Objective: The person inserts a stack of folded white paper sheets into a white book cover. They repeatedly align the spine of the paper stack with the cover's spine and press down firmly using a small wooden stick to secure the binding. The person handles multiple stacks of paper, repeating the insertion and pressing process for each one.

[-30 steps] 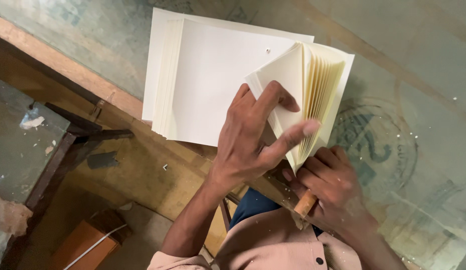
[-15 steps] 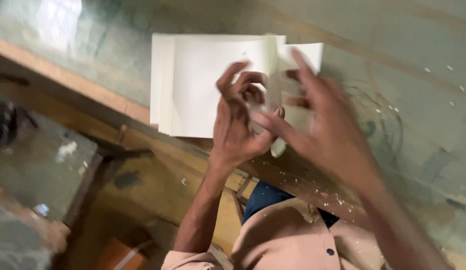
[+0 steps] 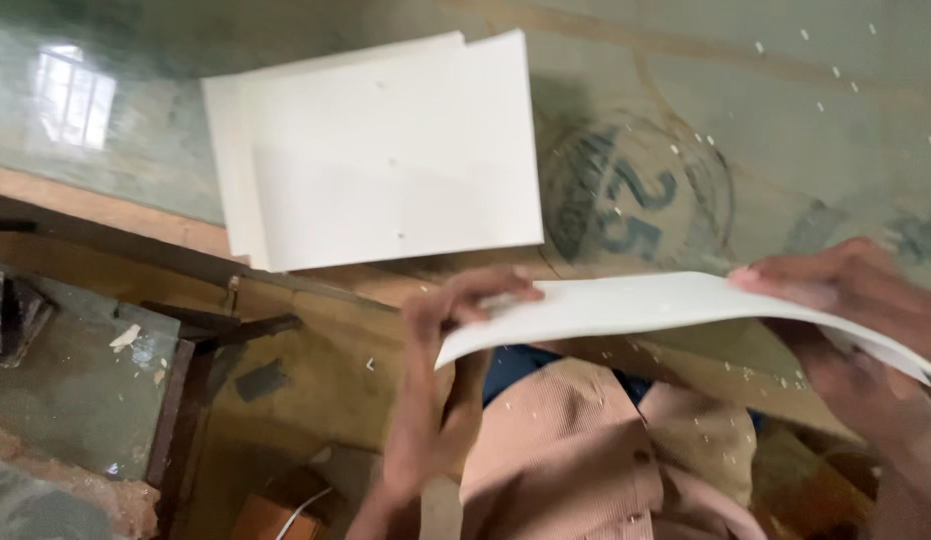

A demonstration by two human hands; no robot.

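I hold a thin bundle of white paper sheets (image 3: 645, 305) flat and edge-on in front of my body. My left hand (image 3: 455, 350) pinches its left end between thumb and fingers. My right hand (image 3: 855, 320) grips its right end, thumb on top. A stack of white paper sheets (image 3: 385, 150) lies on the table further away, its top sheets slightly fanned out of line. Neither hand touches that stack.
The table has a glass top (image 3: 805, 120) with a round dark printed mark (image 3: 635, 195) under it and small white scraps scattered about. A wooden table edge (image 3: 105, 215) runs along the left. Below are a dark metal frame (image 3: 195, 390) and an orange box (image 3: 270, 515).
My hands lifted the folded sheets off the table and pulled them toward my body, spreading apart to either end. The view shifted right and down.
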